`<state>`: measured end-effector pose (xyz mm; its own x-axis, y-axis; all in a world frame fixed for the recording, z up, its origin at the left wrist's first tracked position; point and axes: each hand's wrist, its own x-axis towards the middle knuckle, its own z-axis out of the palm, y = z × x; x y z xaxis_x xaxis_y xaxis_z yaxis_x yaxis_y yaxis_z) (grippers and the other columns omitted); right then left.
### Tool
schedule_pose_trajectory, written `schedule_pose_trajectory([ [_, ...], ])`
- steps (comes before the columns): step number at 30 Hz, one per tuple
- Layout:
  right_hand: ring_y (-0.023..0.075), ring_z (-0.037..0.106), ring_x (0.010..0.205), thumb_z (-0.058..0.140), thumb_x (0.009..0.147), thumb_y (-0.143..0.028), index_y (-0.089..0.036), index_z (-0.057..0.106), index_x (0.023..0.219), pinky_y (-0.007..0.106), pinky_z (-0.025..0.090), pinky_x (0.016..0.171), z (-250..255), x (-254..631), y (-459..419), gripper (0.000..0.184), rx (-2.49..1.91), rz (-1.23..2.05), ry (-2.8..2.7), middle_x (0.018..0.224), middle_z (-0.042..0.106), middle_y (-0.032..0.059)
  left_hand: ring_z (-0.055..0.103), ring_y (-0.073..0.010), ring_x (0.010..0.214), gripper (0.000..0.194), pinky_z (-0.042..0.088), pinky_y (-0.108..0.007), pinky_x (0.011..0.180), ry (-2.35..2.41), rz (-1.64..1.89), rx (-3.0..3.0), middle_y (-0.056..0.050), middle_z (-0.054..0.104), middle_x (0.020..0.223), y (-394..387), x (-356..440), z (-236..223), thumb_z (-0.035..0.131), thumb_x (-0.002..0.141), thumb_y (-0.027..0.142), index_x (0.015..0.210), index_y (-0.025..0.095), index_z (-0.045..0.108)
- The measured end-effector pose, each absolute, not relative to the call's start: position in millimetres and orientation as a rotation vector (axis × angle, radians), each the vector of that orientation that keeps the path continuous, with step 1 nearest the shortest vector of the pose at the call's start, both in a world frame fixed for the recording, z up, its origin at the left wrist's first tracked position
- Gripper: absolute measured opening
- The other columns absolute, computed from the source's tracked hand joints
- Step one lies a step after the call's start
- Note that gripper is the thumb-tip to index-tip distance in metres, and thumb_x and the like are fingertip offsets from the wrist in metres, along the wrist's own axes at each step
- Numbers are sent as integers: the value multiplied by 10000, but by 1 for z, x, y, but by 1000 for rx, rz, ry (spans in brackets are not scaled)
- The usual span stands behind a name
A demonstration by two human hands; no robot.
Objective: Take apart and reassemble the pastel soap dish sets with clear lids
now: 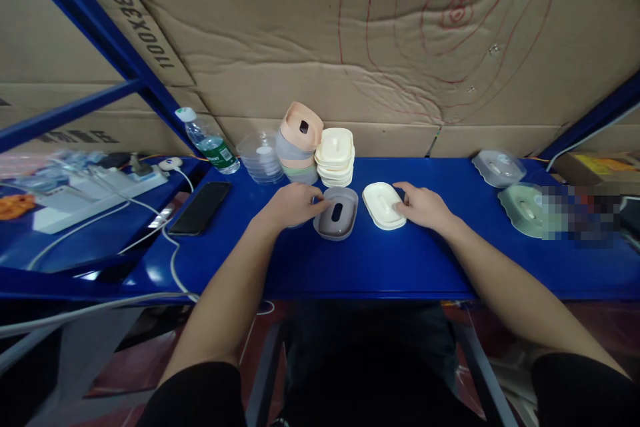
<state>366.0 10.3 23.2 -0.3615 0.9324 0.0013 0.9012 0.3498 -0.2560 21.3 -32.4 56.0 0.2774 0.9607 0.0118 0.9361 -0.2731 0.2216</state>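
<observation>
My left hand (294,205) has its fingers and thumb at the left rim of a grey plastic lid (345,223) with a dark oval slot in its middle. The edge of something clear peeks out below that hand, mostly hidden. To the right, my right hand (425,205) grips the right side of a cream inner lid (379,197) with a raised oval centre, which lies on the table. Behind them stands a stack of cream lids (336,147), beside a leaning stack of coloured lids (299,137), peach on top. Nested clear containers (261,163) stand left of these.
A water bottle (216,147) and a black phone (201,208) are on the left, near a power strip (100,193) with white cables. Two lidded containers, one greyish (493,170) and one green (520,210), sit at right on the blue table (370,273). Cardboard (280,33) walls the back.
</observation>
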Motion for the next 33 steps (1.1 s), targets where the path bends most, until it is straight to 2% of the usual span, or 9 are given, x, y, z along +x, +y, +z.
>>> schedule_pose_trajectory([
  [4,270,741,881,572,895,-327,-193,594,1483,341,427,666,21,364,10,603,-1587,375,-2484,964,809,59,744,-286,963,487,510,-351,774,1982,251,2317,-79,805,963,-27,10,50,565,958,662,1052,247,801],
  [9,244,733,819,590,969,-430,-177,610,1461,346,468,700,12,362,8,554,-1317,476,-2543,916,794,54,742,-334,1002,594,529,-391,807,2132,74,2178,-107,796,964,-26,7,52,532,901,797,876,243,747],
  [11,233,731,814,596,996,-499,-184,627,1440,344,490,709,9,359,6,545,-1189,532,-2546,915,789,54,742,-351,1002,655,539,-408,810,2133,14,2135,-115,794,977,-26,8,53,533,846,868,883,245,732],
  [16,241,741,961,630,1014,-532,-250,612,1488,367,563,792,10,348,-9,551,-918,513,-2623,1170,768,93,740,-374,1040,630,548,-419,836,2121,-80,2094,-158,794,1061,-25,5,53,574,812,824,932,227,737],
  [20,276,731,1122,607,1039,-515,-293,667,1436,422,599,902,15,342,-18,459,-858,469,-2701,1314,711,109,753,-368,953,575,536,-398,764,2109,-91,2070,-169,795,972,-24,-4,56,583,816,785,813,226,718],
  [26,275,730,1165,621,1038,-468,-295,722,1357,442,609,959,13,340,-19,377,-799,434,-2701,1298,730,100,736,-294,771,586,477,-321,650,2112,-94,2035,-111,769,750,-20,-22,61,597,792,810,637,246,640],
  [28,297,706,1246,620,1035,-476,-296,643,1472,465,604,1000,11,335,-22,473,-773,418,-2712,1381,716,109,729,-288,757,590,477,-319,652,2138,-134,1974,-106,765,741,-18,-26,64,595,790,812,631,246,638],
  [31,335,648,1357,620,1021,-514,-288,359,1684,524,574,1078,10,329,-25,748,-740,432,-2713,1577,607,122,730,-321,804,588,497,-354,688,2231,-152,1895,-132,776,822,-19,-31,69,618,763,820,665,242,658],
  [33,331,674,1313,618,1013,-530,-279,217,1730,528,568,1084,14,329,-24,860,-755,461,-2685,1620,566,126,730,-352,850,590,504,-380,710,2284,-142,1856,-151,773,860,-20,-33,72,632,749,823,679,238,661],
])
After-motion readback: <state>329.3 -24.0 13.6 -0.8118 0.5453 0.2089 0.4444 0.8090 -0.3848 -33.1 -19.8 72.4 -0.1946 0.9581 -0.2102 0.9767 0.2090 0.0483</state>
